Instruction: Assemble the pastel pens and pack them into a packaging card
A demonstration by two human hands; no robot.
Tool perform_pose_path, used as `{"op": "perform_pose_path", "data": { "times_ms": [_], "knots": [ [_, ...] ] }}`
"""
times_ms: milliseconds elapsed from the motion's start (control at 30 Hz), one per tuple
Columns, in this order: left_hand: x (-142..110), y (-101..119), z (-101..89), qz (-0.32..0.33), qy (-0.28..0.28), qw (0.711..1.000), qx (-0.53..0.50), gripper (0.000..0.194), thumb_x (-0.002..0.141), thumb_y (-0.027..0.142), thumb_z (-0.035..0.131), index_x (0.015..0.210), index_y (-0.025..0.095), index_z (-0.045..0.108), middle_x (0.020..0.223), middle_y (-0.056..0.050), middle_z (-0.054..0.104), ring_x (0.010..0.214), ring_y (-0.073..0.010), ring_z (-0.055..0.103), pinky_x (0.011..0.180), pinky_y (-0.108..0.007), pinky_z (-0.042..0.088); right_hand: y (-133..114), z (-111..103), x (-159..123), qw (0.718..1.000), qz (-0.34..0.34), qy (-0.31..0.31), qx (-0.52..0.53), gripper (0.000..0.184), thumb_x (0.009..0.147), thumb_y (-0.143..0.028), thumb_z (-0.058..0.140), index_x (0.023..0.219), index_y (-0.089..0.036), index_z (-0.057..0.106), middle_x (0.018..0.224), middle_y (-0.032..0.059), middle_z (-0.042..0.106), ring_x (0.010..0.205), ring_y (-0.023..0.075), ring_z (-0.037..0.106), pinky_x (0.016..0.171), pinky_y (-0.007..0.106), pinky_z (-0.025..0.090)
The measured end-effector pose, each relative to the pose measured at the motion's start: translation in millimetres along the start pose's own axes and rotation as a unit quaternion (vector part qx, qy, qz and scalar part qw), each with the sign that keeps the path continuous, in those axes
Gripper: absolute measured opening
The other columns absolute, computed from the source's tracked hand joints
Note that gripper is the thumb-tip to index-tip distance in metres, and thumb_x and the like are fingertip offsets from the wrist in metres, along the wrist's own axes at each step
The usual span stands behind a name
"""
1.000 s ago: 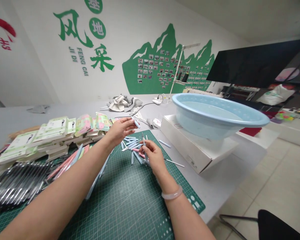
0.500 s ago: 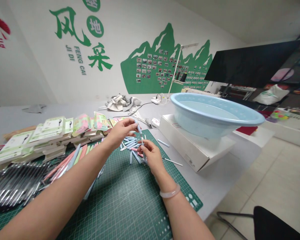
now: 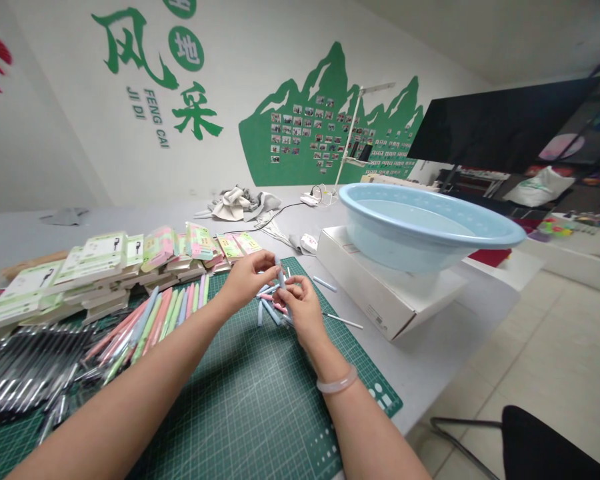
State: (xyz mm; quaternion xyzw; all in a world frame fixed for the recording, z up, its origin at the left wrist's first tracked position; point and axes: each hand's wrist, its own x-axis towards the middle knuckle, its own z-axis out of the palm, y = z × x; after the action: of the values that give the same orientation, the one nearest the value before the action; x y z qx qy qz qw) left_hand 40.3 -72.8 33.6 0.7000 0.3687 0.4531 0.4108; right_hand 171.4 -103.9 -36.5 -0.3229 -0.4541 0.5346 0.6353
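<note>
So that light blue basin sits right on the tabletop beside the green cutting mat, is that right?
Not quite: the head view shows the basin sitting on a white box, not on the tabletop. It is still beside the green cutting mat.

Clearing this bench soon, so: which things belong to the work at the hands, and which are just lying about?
In use: left hand, right hand, pale blue stick between them, loose pastel sticks, green cutting mat.
Lying about: blue basin, white box, crumpled cloth.
</note>
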Motion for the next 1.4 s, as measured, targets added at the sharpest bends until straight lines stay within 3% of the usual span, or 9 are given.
{"op": "perform_pose_path", "data": {
  "times_ms": [133, 400, 633, 733, 833, 967, 1067, 1167, 1400],
  "knots": [
    [-3.6, -1.5, -1.6, -0.008, 0.003, 0.998, -0.054, 0.022, 0.075, 0.035, 0.063, 0.086, 0.016, 0.06, 0.083, -0.005, 0.067, 0.079, -0.0189, 0.063, 0.069, -0.028, 0.05, 2.0, 3.4, -1.2, 0.999, -0.003, -0.021, 0.038, 0.017, 0.076, -0.028, 0.064, 0.083, -0.019, 0.052, 0.069, 0.0012, 0.067, 0.058, 0.0124, 0.059, 0.054, 0.022, 0.042],
    [-12.3, -9.5, -8.7, 0.0, -0.005, 0.996, -0.087, 0.018, 0.077, 0.032, 0.063, 0.087, 0.017, 0.061, 0.087, -0.004, 0.068, 0.081, -0.0176, 0.063, 0.078, -0.029, 0.047, 0.6, 8.3, -3.2, 0.995, 0.021, -0.047, 0.08, 0.02, 0.077, -0.032, 0.065, 0.088, -0.017, 0.058, 0.072, 0.0027, 0.066, 0.057, 0.0104, 0.056, 0.049, 0.02, 0.039],
    [-17.3, -14.2, -9.7, -0.015, -0.015, 0.995, -0.094, 0.018, 0.078, 0.031, 0.062, 0.088, 0.017, 0.061, 0.085, -0.004, 0.068, 0.081, -0.0181, 0.062, 0.076, -0.029, 0.047, 4.5, 7.5, -6.6, 0.997, 0.044, -0.004, 0.063, 0.028, 0.061, -0.025, 0.079, 0.075, -0.017, 0.055, 0.065, -0.0026, 0.063, 0.052, 0.0091, 0.054, 0.048, 0.019, 0.037],
    [-20.8, -12.1, -12.4, -0.014, -0.037, 0.995, -0.093, 0.017, 0.079, 0.031, 0.061, 0.088, 0.016, 0.062, 0.085, -0.004, 0.067, 0.08, -0.0174, 0.061, 0.074, -0.028, 0.047, 5.7, 6.4, -6.0, 0.998, 0.052, -0.026, 0.038, 0.023, 0.066, -0.029, 0.076, 0.071, -0.015, 0.059, 0.058, -0.0006, 0.062, 0.051, 0.0104, 0.054, 0.05, 0.021, 0.039],
    [-25.2, -10.0, -15.4, 0.002, -0.039, 0.994, -0.105, 0.018, 0.081, 0.03, 0.06, 0.091, 0.016, 0.064, 0.086, -0.005, 0.067, 0.08, -0.0173, 0.06, 0.074, -0.028, 0.047, 5.8, 8.7, -6.5, 0.994, 0.067, -0.058, 0.057, 0.022, 0.073, -0.035, 0.071, 0.076, -0.014, 0.064, 0.066, 0.0026, 0.065, 0.054, 0.0104, 0.056, 0.052, 0.022, 0.04],
    [-31.5, -11.0, -17.4, 0.023, -0.014, 0.994, -0.108, 0.019, 0.082, 0.029, 0.058, 0.094, 0.016, 0.064, 0.088, -0.005, 0.066, 0.083, -0.0174, 0.06, 0.077, -0.028, 0.045, 4.5, 15.2, -9.8, 0.984, 0.101, -0.097, 0.112, 0.029, 0.081, -0.041, 0.061, 0.081, -0.012, 0.066, 0.065, 0.0025, 0.062, 0.047, 0.0065, 0.049, 0.044, 0.019, 0.033],
    [-35.1, -13.2, -16.9, 0.014, -0.004, 0.993, -0.113, 0.019, 0.082, 0.03, 0.058, 0.093, 0.016, 0.064, 0.087, -0.005, 0.065, 0.08, -0.0165, 0.058, 0.075, -0.028, 0.045, 4.4, 17.8, -12.2, 0.983, 0.104, -0.089, 0.12, 0.023, 0.075, -0.035, 0.069, 0.083, -0.015, 0.063, 0.063, -0.0019, 0.058, 0.045, 0.0053, 0.046, 0.042, 0.017, 0.031],
    [-36.4, -15.0, -13.3, 0.002, 0.002, 0.991, -0.134, 0.018, 0.081, 0.03, 0.06, 0.091, 0.016, 0.063, 0.088, -0.004, 0.064, 0.08, -0.0163, 0.057, 0.074, -0.027, 0.044, 5.6, 18.3, -13.8, 0.989, 0.092, -0.074, 0.085, 0.023, 0.068, -0.027, 0.076, 0.076, -0.016, 0.057, 0.056, -0.0048, 0.056, 0.044, 0.0061, 0.048, 0.043, 0.017, 0.031],
    [-34.0, -23.1, -3.4, -0.056, 0.098, 0.977, -0.179, 0.019, 0.068, 0.027, 0.074, 0.079, 0.014, 0.065, 0.071, 0.0, 0.059, 0.067, -0.0123, 0.053, 0.064, -0.023, 0.041, 4.6, 21.4, -16.0, 0.996, 0.05, -0.042, 0.06, 0.021, 0.069, -0.025, 0.074, 0.072, -0.015, 0.056, 0.054, -0.0025, 0.06, 0.046, 0.0082, 0.052, 0.048, 0.019, 0.037]
  ]
}}
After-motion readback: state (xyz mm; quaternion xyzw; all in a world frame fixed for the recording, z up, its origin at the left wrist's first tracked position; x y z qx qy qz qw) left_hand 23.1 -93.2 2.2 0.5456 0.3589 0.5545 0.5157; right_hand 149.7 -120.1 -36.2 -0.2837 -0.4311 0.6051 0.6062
